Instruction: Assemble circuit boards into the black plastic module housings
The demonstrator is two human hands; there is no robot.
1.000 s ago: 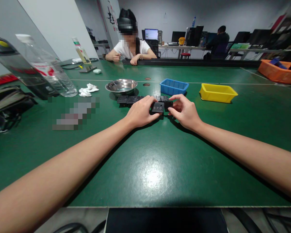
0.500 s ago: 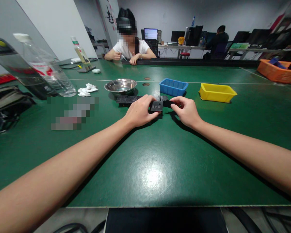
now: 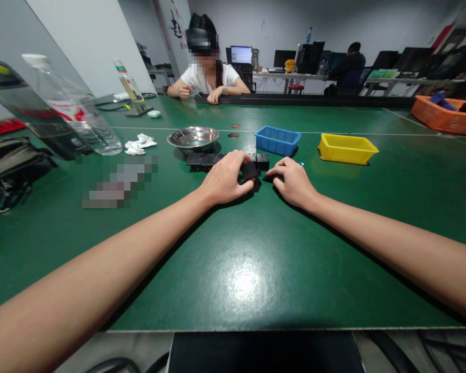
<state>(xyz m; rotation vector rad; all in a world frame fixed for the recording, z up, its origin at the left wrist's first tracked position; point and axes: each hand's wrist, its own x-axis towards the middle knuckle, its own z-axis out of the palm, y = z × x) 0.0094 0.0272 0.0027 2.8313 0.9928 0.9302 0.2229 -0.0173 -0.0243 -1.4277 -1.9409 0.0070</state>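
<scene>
My left hand [image 3: 227, 178] is closed around a small black square box [image 3: 250, 170], thumb on the near side and fingers over the far side. The box's upper face looks plain black. Close by on the right, my right hand [image 3: 293, 181] is closed, its fingertips together near a tiny dark bit [image 3: 267, 177] too small to name. Behind my left hand runs a row of similar black boxes [image 3: 196, 160], partly hidden by it.
A steel bowl [image 3: 193, 137], a blue bin [image 3: 278, 141] and a yellow bin [image 3: 348, 149] stand beyond the hands. Bottles [image 3: 75, 111] and crumpled tissue [image 3: 140, 144] are on the left, an orange basket [image 3: 448, 116] at far right. Across the green table [image 3: 233, 248] sits a person [image 3: 209, 77].
The white SPD lettering on the box in my left hand no longer shows; its face is plain black. My right hand has shifted slightly left, and the black flat piece at its fingertips is gone from there.
</scene>
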